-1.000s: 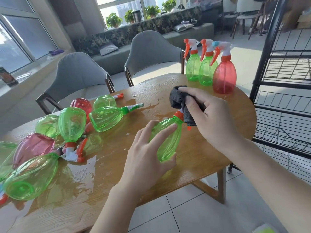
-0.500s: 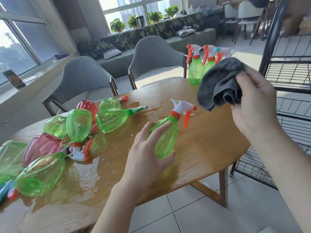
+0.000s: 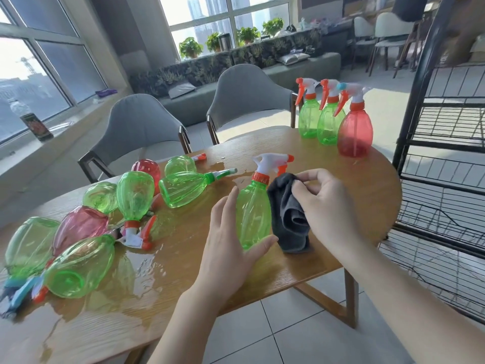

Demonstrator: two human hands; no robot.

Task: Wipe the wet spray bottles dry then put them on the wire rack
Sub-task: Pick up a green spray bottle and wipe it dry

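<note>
From the head camera, the green spray bottle [image 3: 253, 214] stands nearly upright on the wooden table [image 3: 341, 195], its long axis running up to the white trigger head, directly between the two hands. The left hand [image 3: 231, 248] cups its left flank, thumb curled under the base. Touching its right side, the right hand [image 3: 328, 206] pinches a bunched grey cloth [image 3: 287, 219]; the wire rack [image 3: 446, 158] waits further right
</note>
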